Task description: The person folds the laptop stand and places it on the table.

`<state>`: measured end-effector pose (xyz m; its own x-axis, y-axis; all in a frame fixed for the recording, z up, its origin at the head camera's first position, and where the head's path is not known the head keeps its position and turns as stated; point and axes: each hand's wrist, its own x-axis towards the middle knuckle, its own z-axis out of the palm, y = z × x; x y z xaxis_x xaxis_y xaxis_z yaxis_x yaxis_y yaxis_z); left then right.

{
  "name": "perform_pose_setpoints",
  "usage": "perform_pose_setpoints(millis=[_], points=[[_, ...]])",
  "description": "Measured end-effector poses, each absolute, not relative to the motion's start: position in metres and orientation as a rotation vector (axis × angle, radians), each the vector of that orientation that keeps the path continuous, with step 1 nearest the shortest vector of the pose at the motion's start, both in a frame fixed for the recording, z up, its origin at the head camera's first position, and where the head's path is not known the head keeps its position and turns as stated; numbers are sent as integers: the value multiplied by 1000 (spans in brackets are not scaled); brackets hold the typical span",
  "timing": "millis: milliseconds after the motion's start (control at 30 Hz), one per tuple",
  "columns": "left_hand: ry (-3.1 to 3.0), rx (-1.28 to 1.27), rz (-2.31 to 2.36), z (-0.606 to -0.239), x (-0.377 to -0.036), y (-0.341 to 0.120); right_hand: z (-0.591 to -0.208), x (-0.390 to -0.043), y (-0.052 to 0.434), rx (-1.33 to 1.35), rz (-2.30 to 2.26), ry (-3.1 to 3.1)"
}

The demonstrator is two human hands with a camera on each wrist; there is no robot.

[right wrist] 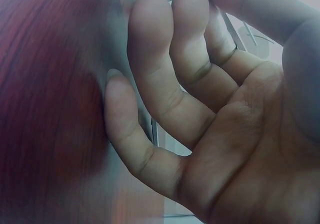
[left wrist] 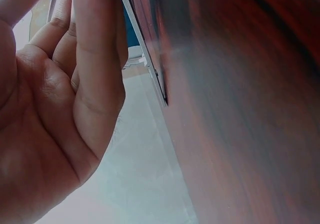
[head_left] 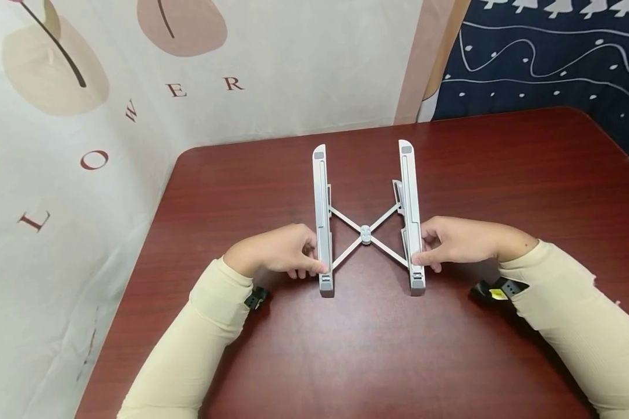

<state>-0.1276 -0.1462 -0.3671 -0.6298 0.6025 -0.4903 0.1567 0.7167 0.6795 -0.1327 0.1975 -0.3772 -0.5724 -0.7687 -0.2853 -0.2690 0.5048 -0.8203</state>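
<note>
A silver folding laptop stand (head_left: pixel 366 234) stands spread on the table, its thin crossed bars meeting at a central hub between two long side rails. My left hand (head_left: pixel 280 250) pinches the near part of the left rail (head_left: pixel 322 209), thumb on top and fingers at its outer side. On the other side, my right hand (head_left: pixel 461 240) grips the near part of the right rail (head_left: pixel 411 198) the same way. In the right wrist view the little finger (right wrist: pixel 122 103) is close to the tabletop; whether it touches cannot be told. Fingertips under the rails are partly hidden.
The dark red wooden table (head_left: pixel 367 361) extends around the stand. Behind and left hangs a pale printed cloth (head_left: pixel 293 75) with letters; a navy patterned cloth (head_left: pixel 529 64) hangs at the back right. Black straps (head_left: pixel 511 288) sit at both wrists.
</note>
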Motion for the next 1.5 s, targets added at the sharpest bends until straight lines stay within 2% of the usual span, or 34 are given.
perform_pose_setpoints(millis=[1500], points=[[2173,598,788,-368,-126,-143,-378,-128,191,-812,-1004,2070]])
